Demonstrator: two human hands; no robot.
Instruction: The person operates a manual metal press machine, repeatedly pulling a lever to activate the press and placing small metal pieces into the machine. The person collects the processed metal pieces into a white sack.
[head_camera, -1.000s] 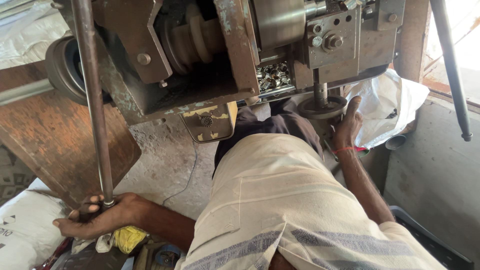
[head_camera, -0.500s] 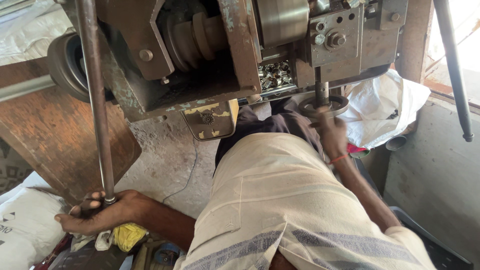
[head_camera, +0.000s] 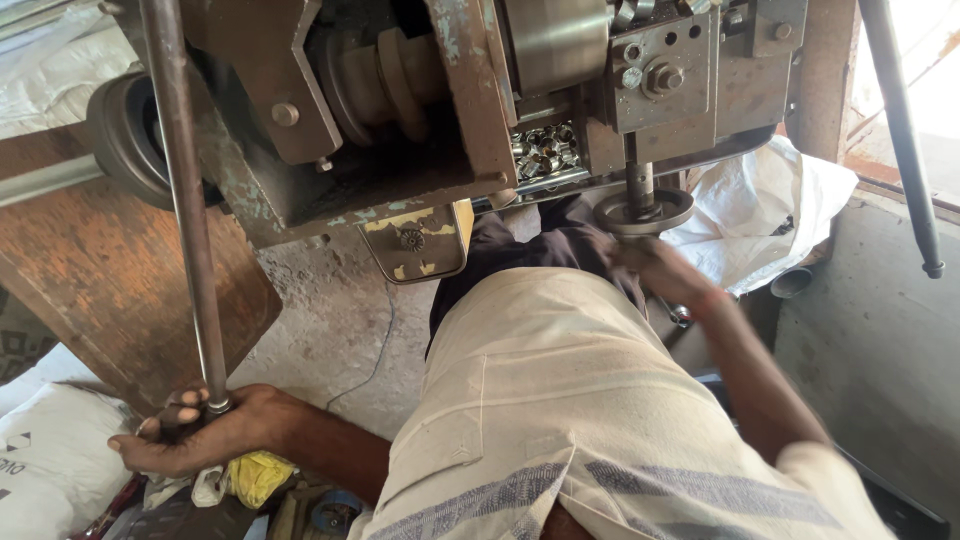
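Note:
My left hand (head_camera: 190, 435) is at the lower left, closed around the bottom end of a long steel rod (head_camera: 185, 200) that rises out of the top of the view. My right hand (head_camera: 655, 270), with a red band at the wrist, is blurred and sits just below a round metal disc (head_camera: 645, 212) on a short vertical spindle under a heavy, worn machine (head_camera: 400, 110). Its fingers look curled, but whether it holds anything cannot be made out. A tray of several small metal rings (head_camera: 540, 150) shows inside the machine, left of the spindle.
A rusty brown panel (head_camera: 110, 280) leans at the left beside a black pulley wheel (head_camera: 125, 135). White sacks lie at the lower left (head_camera: 50, 450) and behind the spindle (head_camera: 760, 220). A second thin rod (head_camera: 900, 130) hangs at the right. A yellow rag (head_camera: 255, 475) lies by my left wrist.
My right hand has come down off the disc and now sits just beneath it. My left hand keeps its grip on the rod's lower end.

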